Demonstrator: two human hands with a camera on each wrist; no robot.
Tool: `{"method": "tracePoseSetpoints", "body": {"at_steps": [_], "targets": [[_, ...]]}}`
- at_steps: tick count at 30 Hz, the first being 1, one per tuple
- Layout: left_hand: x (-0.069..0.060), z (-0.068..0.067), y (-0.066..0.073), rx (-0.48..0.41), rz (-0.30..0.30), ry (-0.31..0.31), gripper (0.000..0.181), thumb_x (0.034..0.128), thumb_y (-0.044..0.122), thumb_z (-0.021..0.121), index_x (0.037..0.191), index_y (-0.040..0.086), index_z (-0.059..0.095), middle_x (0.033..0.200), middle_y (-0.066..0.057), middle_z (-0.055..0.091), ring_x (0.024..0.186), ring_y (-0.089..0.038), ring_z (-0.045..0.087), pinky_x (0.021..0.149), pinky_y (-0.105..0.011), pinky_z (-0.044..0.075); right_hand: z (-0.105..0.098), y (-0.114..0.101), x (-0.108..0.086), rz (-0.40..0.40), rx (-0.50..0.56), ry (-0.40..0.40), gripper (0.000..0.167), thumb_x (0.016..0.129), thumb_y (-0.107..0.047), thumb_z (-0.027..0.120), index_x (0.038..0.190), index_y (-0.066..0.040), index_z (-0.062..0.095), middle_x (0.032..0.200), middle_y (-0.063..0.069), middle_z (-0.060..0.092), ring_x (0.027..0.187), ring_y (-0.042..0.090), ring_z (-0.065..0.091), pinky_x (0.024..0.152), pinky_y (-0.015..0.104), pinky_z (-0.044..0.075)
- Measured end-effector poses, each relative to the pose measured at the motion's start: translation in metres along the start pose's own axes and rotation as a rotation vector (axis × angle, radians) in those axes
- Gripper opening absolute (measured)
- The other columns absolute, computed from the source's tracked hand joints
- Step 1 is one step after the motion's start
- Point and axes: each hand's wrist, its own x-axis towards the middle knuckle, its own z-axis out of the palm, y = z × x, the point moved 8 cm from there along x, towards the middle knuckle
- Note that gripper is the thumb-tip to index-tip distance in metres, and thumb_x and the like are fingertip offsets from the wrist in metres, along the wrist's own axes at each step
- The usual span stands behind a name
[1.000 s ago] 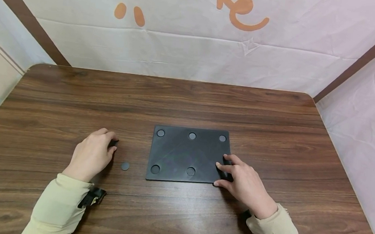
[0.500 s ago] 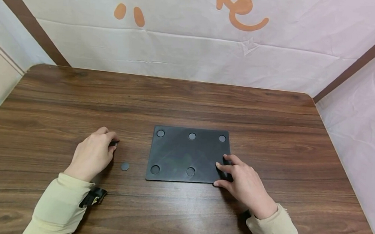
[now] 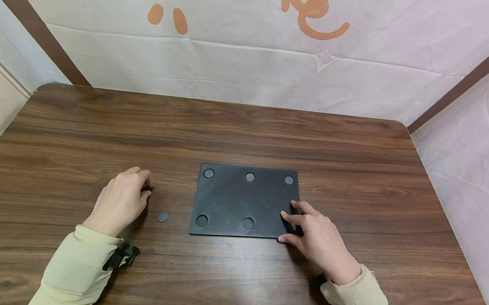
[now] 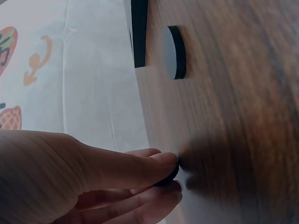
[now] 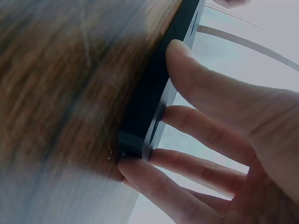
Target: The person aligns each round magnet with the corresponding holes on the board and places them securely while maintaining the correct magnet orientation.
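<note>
My left hand (image 3: 119,202) pinches a small dark disc (image 4: 169,178) between thumb and fingers, low over the table left of the board. To its right a loose grey-topped disc (image 3: 162,217) lies flat on the wood. A black rectangular board (image 3: 226,200) lies at the centre, with round spots along its far and near edges. The far three look light grey; two near ones look like sunken dark rounds. Around the board's near right corner my right hand (image 3: 322,241) grips, thumb on the near edge and fingers at the top and right side, hiding that corner.
A wood-grain table (image 3: 96,128) with rounded far corners carries everything. Behind it hangs a white printed cloth (image 3: 235,68), and another pale cloth (image 3: 482,160) hangs at the right side.
Between thumb and fingers of the left hand, the dark disc shows less than before in the head view. The right hand, board and loose disc keep their places.
</note>
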Motion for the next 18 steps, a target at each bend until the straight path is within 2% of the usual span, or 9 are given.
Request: {"method": "tracePoseSetpoints", "body": {"at_steps": [11, 18], "targets": [[-0.002, -0.002, 0.007, 0.009, 0.030, 0.028, 0.010, 0.0848, -0.007, 0.062, 0.087, 0.002, 0.067, 0.085, -0.014, 0.062, 0.070, -0.039, 0.063, 0.054, -0.051, 0.048, 0.000, 0.000, 0.000, -0.002, 0.000, 0.003, 0.051, 0.070, -0.029, 0.084, 0.116, -0.008, 0.071, 0.123, 0.016, 0.061, 0.100, 0.032, 0.066, 0.075, 0.050, 0.053], [-0.003, -0.003, 0.014, 0.005, 0.049, 0.041, 0.013, 0.0863, -0.008, 0.058, 0.089, 0.000, 0.068, 0.087, -0.016, 0.061, 0.073, -0.040, 0.062, 0.059, -0.053, 0.048, 0.000, 0.000, 0.000, -0.001, 0.003, 0.000, 0.052, 0.071, -0.028, 0.084, 0.116, -0.008, 0.071, 0.124, 0.017, 0.061, 0.099, 0.031, 0.067, 0.074, 0.049, 0.053]]}}
